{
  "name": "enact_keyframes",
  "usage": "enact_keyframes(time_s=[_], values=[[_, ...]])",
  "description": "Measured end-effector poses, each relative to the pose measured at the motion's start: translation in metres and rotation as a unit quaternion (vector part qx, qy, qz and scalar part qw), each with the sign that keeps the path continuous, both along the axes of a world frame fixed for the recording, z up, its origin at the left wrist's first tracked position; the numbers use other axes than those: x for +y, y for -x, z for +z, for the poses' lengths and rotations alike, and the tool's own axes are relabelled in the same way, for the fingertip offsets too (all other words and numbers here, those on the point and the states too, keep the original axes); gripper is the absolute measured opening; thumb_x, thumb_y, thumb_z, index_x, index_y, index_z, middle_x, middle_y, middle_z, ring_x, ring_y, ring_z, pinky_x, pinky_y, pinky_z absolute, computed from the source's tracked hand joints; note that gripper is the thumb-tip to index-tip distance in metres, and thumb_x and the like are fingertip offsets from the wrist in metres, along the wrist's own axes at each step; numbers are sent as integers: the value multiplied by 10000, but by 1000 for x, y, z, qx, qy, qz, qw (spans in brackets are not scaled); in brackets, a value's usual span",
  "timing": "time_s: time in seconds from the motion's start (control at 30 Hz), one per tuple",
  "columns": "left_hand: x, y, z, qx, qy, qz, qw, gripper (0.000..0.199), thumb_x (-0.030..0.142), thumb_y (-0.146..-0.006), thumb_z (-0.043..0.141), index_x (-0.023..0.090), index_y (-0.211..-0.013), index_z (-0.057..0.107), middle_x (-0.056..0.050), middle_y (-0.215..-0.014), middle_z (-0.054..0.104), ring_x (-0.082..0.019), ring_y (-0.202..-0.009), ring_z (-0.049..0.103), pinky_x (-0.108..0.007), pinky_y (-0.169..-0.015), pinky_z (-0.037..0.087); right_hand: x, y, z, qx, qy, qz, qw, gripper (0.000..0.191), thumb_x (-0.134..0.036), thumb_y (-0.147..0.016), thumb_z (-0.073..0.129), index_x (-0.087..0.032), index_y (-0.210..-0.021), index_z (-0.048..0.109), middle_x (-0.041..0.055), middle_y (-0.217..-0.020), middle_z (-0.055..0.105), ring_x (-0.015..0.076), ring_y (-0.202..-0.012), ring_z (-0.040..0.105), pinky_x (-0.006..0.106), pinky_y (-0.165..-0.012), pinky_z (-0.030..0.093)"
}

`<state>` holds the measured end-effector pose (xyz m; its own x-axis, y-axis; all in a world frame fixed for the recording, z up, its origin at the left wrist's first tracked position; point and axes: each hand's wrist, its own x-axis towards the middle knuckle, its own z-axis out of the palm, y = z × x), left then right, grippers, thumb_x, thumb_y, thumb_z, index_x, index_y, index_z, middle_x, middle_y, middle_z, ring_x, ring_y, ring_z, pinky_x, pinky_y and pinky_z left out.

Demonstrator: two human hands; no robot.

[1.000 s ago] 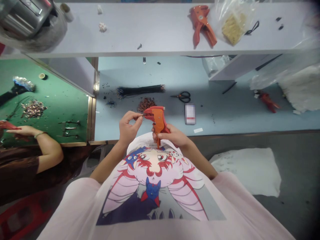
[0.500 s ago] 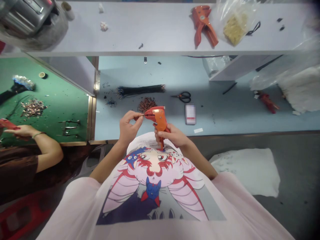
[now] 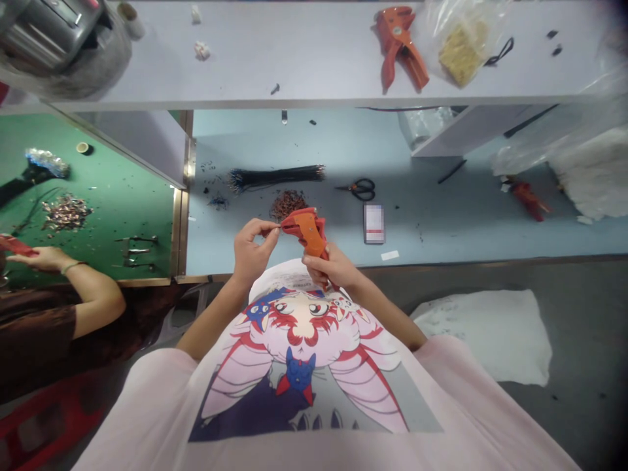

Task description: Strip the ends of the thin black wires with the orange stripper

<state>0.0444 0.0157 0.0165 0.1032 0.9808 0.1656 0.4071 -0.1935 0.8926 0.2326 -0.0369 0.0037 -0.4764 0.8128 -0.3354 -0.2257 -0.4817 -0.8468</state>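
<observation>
An orange and red wire stripper (image 3: 308,230) is held in my right hand (image 3: 332,265), its fingers wrapped round the handles. My left hand (image 3: 254,250) pinches a thin dark wire (image 3: 278,227), whose end is at the jaws of the tool. Just beyond the tool lies a pile of copper-coloured scraps (image 3: 288,204). Behind that pile rests a bundle of black wires (image 3: 277,175). Black-handled scissors (image 3: 362,190) and a phone (image 3: 374,224) lie to the right of the tool.
A white shelf (image 3: 304,59) crosses the view above the blue table (image 3: 333,252), bearing another orange stripper (image 3: 400,49) and a plastic bag (image 3: 464,52). At the left, another person's hand (image 3: 52,258) holds a red tool over a green table (image 3: 112,216). Red pliers (image 3: 528,199) lie right.
The handles of the wire stripper have drawn closer together in my right hand, and its head has tilted slightly to the left. My left hand has barely moved.
</observation>
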Motion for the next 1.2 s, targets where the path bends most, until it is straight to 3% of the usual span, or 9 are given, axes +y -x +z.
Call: enact_keyframes(time_s=[0.1, 0.2, 0.4, 0.53, 0.7, 0.87, 0.97, 1.07, 1.2], values=[[0, 0, 1, -4, -7, 14, 1000, 72, 216, -795, 611, 183, -786, 675, 11, -717, 617, -103, -688, 550, -230, -679, 443, 2, -1, 2, 45, -4, 5, 999, 269, -377, -778, 675, -134, -808, 561, 8, -646, 607, 118, -548, 587, 240, -509, 494], [-1, 1, 4, -5, -45, 24, 999, 76, 206, -809, 599, 184, -809, 672, 3, -742, 626, -108, -715, 561, -241, -695, 450, 5, -2, 6, 53, 5, -54, 997, 369, -332, -721, 730, -145, -985, 553, 56, -879, 636, 165, -752, 638, 289, -619, 541], [-10, -2, 11, 43, -161, -20, 986, 74, 174, -789, 636, 198, -845, 678, -15, -806, 639, -133, -792, 576, -282, -750, 463, 14, 2, 12, -17, -63, -171, 983, 361, -305, -689, 751, -167, -936, 526, 33, -842, 600, 157, -735, 597, 300, -613, 533], [-15, -6, 11, 70, -215, -47, 973, 102, 160, -758, 666, 208, -848, 680, -16, -789, 630, -143, -786, 566, -298, -742, 460, 15, 7, 22, -63, -143, -194, 968, 312, -330, -734, 715, -167, -922, 527, 28, -826, 576, 154, -764, 576, 319, -706, 513], [-15, -10, 13, 78, -231, -79, 967, 118, 143, -748, 669, 205, -848, 672, -19, -778, 629, -145, -774, 562, -299, -723, 455, 15, 13, 30, -100, -200, -183, 957, 257, -332, -768, 686, -163, -880, 528, 41, -830, 562, 155, -764, 564, 313, -707, 496], [-14, -9, 15, 75, -199, -85, 973, 93, 150, -755, 654, 198, -834, 668, -21, -775, 631, -145, -770, 566, -302, -726, 460, 16, 10, 25, -80, -202, -189, 958, 213, -320, -810, 644, -165, -901, 529, 36, -815, 553, 148, -713, 563, 322, -675, 500], [-12, -5, 16, 51, -168, -42, 984, 59, 153, -765, 640, 193, -806, 657, -14, -768, 629, -139, -761, 568, -299, -729, 467, 15, 3, 22, -66, -170, -181, 967, 214, -301, -811, 648, -168, -934, 534, 34, -825, 569, 150, -733, 571, 322, -691, 509], [-8, -1, 18, 5, -135, 14, 991, 42, 160, -775, 635, 195, -793, 652, -5, -766, 623, -133, -755, 568, -294, -723, 462, 11, -7, 21, -1, -104, -103, 989, 246, -291, -797, 667, -158, -963, 543, 31, -814, 580, 146, -714, 583, 314, -662, 526], [-4, -2, 19, -60, -117, 32, 991, 51, 158, -781, 633, 203, -784, 657, 3, -755, 619, -126, -749, 566, -278, -702, 450, 5, -15, 19, 80, -27, -23, 996, 309, -276, -767, 704, -150, -1003, 549, 38, -842, 596, 152, -751, 606, 302, -649, 541]])
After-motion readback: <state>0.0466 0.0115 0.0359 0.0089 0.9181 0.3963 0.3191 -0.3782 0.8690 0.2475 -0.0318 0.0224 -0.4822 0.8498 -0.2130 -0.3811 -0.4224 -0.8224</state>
